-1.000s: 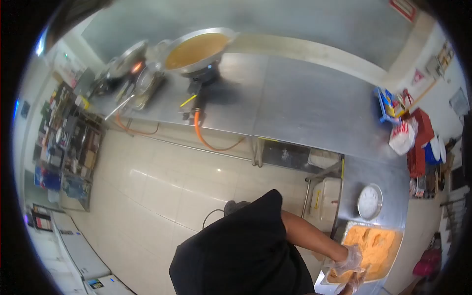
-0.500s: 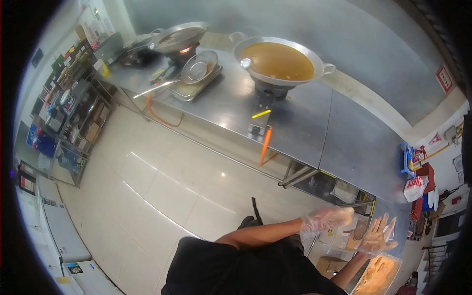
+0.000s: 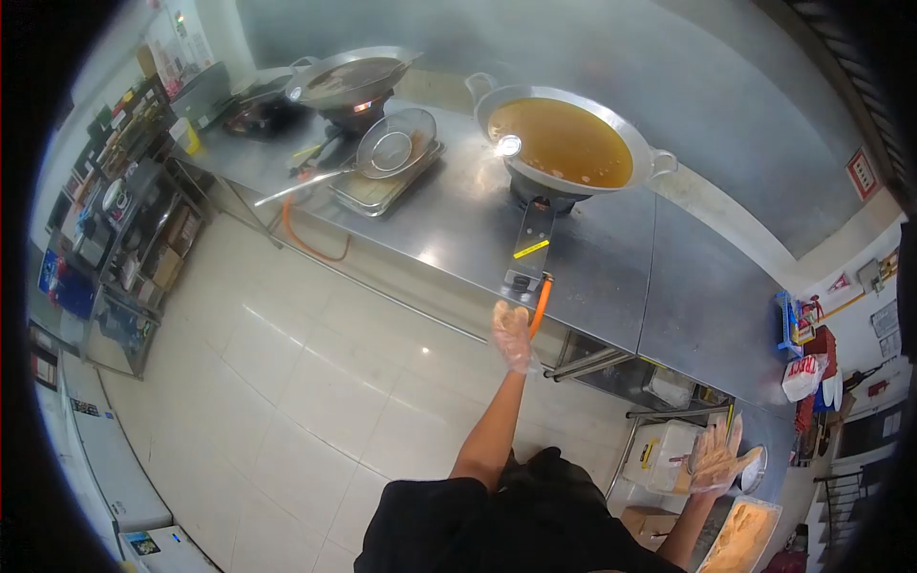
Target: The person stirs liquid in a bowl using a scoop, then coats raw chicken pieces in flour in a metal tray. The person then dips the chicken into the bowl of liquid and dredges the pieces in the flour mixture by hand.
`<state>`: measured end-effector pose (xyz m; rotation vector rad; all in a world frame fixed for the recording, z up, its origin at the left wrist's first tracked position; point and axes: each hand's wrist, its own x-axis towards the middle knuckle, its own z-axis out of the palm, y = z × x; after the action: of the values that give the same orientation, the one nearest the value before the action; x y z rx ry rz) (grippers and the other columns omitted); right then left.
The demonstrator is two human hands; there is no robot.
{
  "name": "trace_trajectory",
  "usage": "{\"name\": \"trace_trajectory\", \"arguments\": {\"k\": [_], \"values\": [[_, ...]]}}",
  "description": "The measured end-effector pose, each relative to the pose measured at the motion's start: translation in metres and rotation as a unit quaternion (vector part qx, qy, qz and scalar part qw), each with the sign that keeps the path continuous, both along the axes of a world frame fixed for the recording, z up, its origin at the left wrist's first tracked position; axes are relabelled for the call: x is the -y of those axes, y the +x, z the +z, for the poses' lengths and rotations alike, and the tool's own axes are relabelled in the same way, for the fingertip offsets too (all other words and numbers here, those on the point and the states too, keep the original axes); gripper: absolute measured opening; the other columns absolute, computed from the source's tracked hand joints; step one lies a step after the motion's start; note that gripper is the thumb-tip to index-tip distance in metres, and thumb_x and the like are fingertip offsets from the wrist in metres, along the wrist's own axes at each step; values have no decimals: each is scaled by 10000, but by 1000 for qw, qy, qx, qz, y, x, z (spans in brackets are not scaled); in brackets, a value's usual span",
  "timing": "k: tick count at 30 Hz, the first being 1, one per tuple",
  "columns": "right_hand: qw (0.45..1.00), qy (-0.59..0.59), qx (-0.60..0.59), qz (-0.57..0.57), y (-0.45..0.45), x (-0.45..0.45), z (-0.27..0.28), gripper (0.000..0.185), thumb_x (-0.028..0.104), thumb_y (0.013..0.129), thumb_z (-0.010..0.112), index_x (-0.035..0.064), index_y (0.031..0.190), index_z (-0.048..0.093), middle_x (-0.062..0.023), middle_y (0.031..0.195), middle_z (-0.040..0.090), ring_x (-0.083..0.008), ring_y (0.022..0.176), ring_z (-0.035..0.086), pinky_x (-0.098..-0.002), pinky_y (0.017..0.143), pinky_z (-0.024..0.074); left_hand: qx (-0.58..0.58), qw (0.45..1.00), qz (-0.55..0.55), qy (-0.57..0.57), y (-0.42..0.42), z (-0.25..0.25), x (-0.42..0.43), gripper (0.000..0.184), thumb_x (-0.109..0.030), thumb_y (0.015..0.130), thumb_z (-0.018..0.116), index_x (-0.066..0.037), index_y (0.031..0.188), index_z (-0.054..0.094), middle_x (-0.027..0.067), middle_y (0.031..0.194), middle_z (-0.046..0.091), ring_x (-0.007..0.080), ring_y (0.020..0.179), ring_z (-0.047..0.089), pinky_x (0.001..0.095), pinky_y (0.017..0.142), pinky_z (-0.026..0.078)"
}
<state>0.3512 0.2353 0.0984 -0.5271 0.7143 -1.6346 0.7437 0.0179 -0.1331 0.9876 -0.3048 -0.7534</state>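
My left hand (image 3: 512,336), in a clear plastic glove dusted with orange flour, is curled closed at the stove's front knob, close to the orange hose (image 3: 542,304); whether it holds anything is hidden. My right hand (image 3: 716,460), gloved and coated too, is spread open beside the round metal bowl (image 3: 752,468), above the tray of orange flour (image 3: 740,538). Behind the stove (image 3: 531,250) front, a large wok (image 3: 559,143) of yellow-brown oil sits on the burner, with small bubbles and bits on its surface.
A second wok (image 3: 353,78) sits over a lit burner at the left. A strainer (image 3: 390,153) rests on a metal tray (image 3: 377,191). Farther right are a blue basket (image 3: 789,325) and a white bag (image 3: 802,378). Shelves (image 3: 143,229) line the left side.
Both hands have left the flour tray. My left hand has moved left to the stove's front, and my right hand has risen with its fingers spread. The view has swung so the woks sit farther right.
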Motion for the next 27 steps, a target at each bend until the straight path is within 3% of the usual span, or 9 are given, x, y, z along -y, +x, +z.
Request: {"name": "trace_trajectory", "arguments": {"k": [2,8,14,17,20,22,24,26,27], "values": [[997,51,14,-54,-10,-18,-19,852,750,868,324,164,1486,292,-166,1534,250,-340,1351,334,-434,1109,314,-25,999,41,11,11,1,24,500,-48,848,677,36,1286,451,81,1131,562,150,996,568,283,892,478],[989,102,24,-108,-80,-93,-101,840,756,840,393,199,1467,334,-126,1494,354,-292,1281,451,-426,1052,406,-41,995,38,82,18,-17,54,457,-47,815,708,10,1229,524,92,1106,611,167,1000,604,281,898,489],[945,207,60,-247,-60,-127,-106,792,726,863,404,145,1400,434,-131,1351,510,-290,1222,485,-457,1024,414,-14,996,11,83,18,-39,71,412,-58,793,718,13,1165,556,77,1056,628,148,951,613,274,868,496],[971,172,27,-166,-71,-146,-128,816,753,841,410,156,1398,434,-140,1358,500,-294,1215,494,-423,971,443,-43,995,32,86,14,-20,72,364,-44,780,715,14,1112,577,63,1013,637,139,926,620,269,860,502],[925,261,49,-273,-62,-141,-127,847,780,815,416,172,1405,410,-157,1392,465,-312,1236,475,-406,982,420,-8,990,60,130,14,-41,86,283,-37,764,711,5,1015,588,35,922,642,123,847,617,270,785,511],[935,242,53,-253,-68,-151,-142,869,789,810,408,176,1425,373,-161,1433,415,-306,1284,423,-412,1027,374,288,935,42,201,21,-68,95,177,-44,777,637,-35,932,550,5,877,583,118,840,570,268,785,470],[965,203,42,-162,-89,-164,-160,874,789,819,383,181,1447,337,-162,1468,368,-297,1319,379,-417,1068,322,284,939,31,192,13,-77,84,122,-45,780,603,-63,874,528,-14,840,542,121,821,539,272,775,447],[961,211,51,-170,-93,-170,-171,863,786,825,371,179,1437,354,-155,1463,378,-292,1310,388,-423,1055,332,-24,993,47,103,11,-6,76,119,-39,772,612,-77,840,522,-23,811,520,129,790,521,283,755,442],[959,217,53,-173,-95,-174,-168,858,785,828,366,177,1432,362,-152,1461,383,-290,1305,392,-426,1048,337,31,991,27,127,12,-15,78,121,-40,770,615,-77,833,518,-23,807,519,132,787,520,282,752,442]]}}
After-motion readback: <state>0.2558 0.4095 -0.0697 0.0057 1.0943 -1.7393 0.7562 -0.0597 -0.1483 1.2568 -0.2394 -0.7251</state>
